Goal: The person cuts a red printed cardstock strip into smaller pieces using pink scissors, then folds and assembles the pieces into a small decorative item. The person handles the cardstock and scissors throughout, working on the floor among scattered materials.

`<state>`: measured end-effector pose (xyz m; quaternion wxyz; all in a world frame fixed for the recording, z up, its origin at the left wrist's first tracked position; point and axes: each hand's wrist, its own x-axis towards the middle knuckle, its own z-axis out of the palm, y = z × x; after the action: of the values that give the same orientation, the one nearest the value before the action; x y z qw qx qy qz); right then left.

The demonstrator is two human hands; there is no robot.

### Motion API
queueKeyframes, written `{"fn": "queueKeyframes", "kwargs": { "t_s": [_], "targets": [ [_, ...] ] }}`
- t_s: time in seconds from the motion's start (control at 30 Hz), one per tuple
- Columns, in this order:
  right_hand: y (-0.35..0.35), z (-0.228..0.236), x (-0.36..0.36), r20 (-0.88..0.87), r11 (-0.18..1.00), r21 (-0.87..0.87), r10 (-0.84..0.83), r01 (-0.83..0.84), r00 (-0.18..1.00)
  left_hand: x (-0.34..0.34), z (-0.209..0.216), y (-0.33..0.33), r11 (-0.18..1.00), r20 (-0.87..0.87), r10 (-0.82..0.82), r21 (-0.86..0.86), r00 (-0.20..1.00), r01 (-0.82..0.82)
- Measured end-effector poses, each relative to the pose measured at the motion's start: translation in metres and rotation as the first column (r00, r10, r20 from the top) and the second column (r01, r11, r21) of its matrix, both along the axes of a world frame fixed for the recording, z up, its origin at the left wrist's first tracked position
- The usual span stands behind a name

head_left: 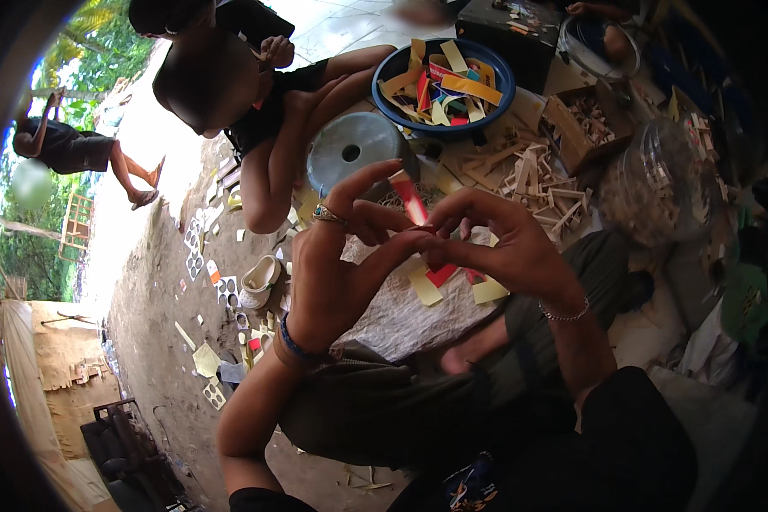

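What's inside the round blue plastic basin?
Round blue plastic basin: a loose heap of flat, card-like strips and scraps, mostly yellow, some red. The heap covers the basin's floor; anything underneath can't be seen.

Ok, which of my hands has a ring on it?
Your left hand, with the ring near the base of its extended finger; no ring shows on your right hand.

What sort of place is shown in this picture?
Probably an informal, semi-open workshop: a blue basin of coloured strips, a pile of small pale sticks, and punched scraps scattered on bare ground.
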<state>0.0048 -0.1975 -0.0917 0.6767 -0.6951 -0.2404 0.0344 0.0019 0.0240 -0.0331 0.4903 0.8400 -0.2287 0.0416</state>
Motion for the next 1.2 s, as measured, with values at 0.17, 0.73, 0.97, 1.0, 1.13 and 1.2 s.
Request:
{"fn": "queueKeyframes", "kwargs": {
  "t_s": [0.17,0.73,0.97,1.0,1.13,1.2],
  "targets": [
    [0.014,-0.007,-0.006,-0.322,0.938,0.333,0.017,0.096,0.946,0.005,-0.005,0.0,0.992,0.094,-0.068,0.11,0.993,0.057],
    [0.013,-0.009,-0.01,-0.344,0.869,0.487,0.107,0.08,0.933,0.001,-0.001,0.004,0.97,0.175,-0.134,0.224,0.975,0.093],
    [0.024,-0.013,-0.013,-0.366,0.778,0.605,0.081,0.171,0.927,0.001,-0.001,0.002,0.939,0.342,-0.164,0.342,0.925,0.04],
    [0.026,-0.013,-0.014,-0.358,0.772,0.61,0.068,0.178,0.931,0.001,-0.001,0.002,0.938,0.334,-0.166,0.345,0.928,0.043],
    [0.017,-0.022,-0.013,-0.351,0.794,0.586,0.072,0.158,0.934,0.001,-0.002,0.002,0.941,0.35,-0.118,0.339,0.929,-0.008],
    [0.005,-0.042,-0.009,-0.396,0.834,0.508,0.007,0.213,0.918,0.0,-0.001,0.005,0.945,0.322,-0.069,0.323,0.944,-0.041]
  ]
}}
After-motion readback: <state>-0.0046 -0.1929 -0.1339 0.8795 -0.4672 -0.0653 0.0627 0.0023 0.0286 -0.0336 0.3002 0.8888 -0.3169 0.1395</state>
